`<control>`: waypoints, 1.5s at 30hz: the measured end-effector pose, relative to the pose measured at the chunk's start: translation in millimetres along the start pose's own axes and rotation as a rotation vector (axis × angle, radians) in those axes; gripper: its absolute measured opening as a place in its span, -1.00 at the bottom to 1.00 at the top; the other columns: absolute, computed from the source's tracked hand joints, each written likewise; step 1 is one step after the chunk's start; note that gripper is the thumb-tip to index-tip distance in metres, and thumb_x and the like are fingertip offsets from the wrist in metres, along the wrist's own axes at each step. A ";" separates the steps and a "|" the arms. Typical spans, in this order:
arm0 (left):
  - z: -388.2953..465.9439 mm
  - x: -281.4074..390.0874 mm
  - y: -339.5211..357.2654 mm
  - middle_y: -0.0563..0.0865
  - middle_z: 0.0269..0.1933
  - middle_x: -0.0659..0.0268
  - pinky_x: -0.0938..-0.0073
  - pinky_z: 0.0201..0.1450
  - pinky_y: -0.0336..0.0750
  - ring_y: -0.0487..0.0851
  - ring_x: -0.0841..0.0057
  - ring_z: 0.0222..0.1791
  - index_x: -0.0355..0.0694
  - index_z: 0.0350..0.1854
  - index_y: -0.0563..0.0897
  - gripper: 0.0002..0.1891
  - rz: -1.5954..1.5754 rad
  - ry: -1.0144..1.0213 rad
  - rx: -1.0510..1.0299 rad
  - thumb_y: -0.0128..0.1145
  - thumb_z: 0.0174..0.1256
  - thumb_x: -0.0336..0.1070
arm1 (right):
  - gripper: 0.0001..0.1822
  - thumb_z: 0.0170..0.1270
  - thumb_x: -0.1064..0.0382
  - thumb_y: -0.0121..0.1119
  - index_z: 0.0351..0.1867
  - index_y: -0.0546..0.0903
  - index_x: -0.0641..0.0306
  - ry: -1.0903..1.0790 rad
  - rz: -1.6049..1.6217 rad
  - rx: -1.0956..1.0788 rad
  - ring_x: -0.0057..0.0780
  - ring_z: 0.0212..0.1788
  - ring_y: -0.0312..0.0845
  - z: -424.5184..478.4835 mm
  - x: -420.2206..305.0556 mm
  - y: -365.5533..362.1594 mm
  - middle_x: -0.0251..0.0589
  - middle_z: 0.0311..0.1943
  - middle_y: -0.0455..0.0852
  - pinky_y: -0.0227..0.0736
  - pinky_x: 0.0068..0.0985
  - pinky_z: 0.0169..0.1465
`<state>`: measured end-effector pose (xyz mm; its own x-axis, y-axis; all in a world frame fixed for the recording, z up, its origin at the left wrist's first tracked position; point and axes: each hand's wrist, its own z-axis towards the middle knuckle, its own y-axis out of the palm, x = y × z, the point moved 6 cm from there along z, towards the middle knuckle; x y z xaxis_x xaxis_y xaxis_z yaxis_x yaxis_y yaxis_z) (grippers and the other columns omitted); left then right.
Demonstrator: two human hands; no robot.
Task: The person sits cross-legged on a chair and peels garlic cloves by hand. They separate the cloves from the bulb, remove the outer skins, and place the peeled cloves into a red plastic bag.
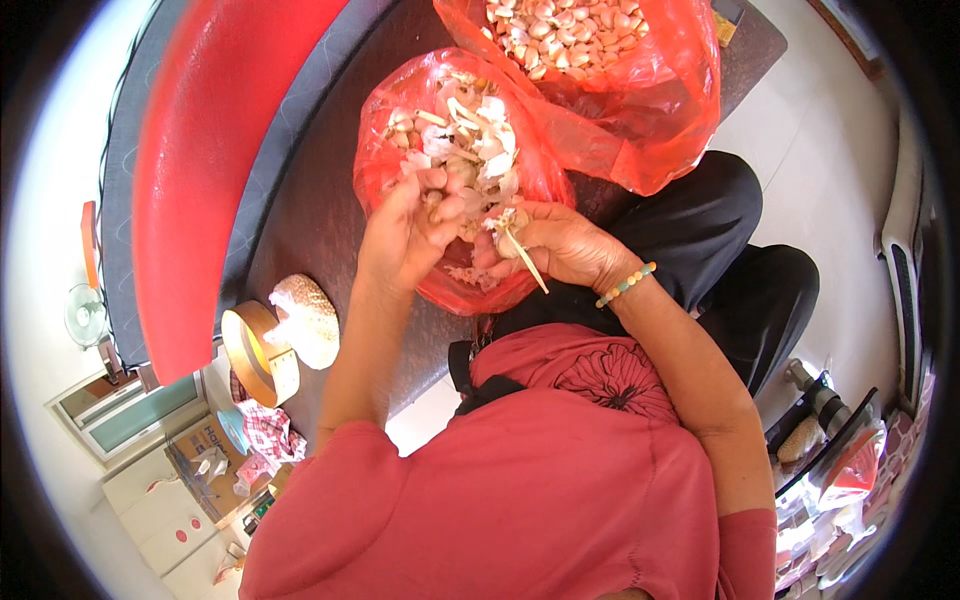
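In my right hand (566,238) is a partly broken garlic bulb (511,234), its thin dry stem (529,262) pointing down towards my lap. My left hand (401,232) is just beside it, fingers curled around what looks like a garlic clove (433,202). Both hands are over the near side of a red plastic bag (375,154). Papery garlic skins (495,139), bits of stem and some garlic fill that bag. Behind it to the right, a second red plastic bag (660,112) holds many loose garlic cloves (562,34).
The bags rest on a dark wooden bench (300,202). A red padded cushion (195,172) runs along its left side. Near my left forearm lie a yellowish ring-shaped band (281,375) and a woven, rounded object (315,322). My black-trousered legs (675,217) are at the right.
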<state>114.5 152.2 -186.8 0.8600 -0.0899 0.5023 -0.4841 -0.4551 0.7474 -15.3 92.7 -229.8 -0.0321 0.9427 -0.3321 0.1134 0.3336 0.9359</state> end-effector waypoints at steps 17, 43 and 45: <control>40.8 20.5 69.3 0.68 -0.27 0.32 0.60 -0.23 0.49 0.60 0.63 -0.31 -0.31 -0.19 0.62 -0.72 1.315 0.305 0.008 -0.03 0.43 -0.19 | -0.37 0.32 0.35 0.08 0.38 0.12 0.27 -0.134 -0.244 0.045 -0.21 -0.06 0.60 -7.7 -8.5 3.5 -0.06 0.07 0.49 0.62 -0.28 -0.09; -7.4 -33.1 23.7 0.61 -0.39 -0.01 0.22 -0.34 0.44 0.59 0.06 -0.39 -0.34 -0.24 0.49 -0.80 1.851 0.360 0.232 0.11 0.22 -0.31 | -0.56 0.41 0.13 0.01 0.20 0.38 0.33 -0.602 -1.206 0.205 -0.28 -0.06 0.55 -3.6 -14.2 6.9 -0.02 -0.11 0.61 0.42 -0.46 0.02; -9.2 -35.4 20.9 0.59 -0.42 0.09 0.36 -0.34 0.45 0.59 0.29 -0.44 -0.29 -0.21 0.50 -0.78 1.866 0.359 0.223 0.12 0.26 -0.25 | -0.57 0.42 0.10 -0.02 0.19 0.39 0.33 -0.555 -1.131 0.205 -0.18 -0.04 0.54 -0.8 -10.9 4.3 0.04 -0.10 0.59 0.40 -0.42 0.04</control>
<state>72.5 154.0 -185.0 -0.7358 -0.3807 0.5600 -0.5684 -0.1023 -0.8164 -15.3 83.8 -222.0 0.2008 -0.0109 -0.9796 0.4467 0.8910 0.0817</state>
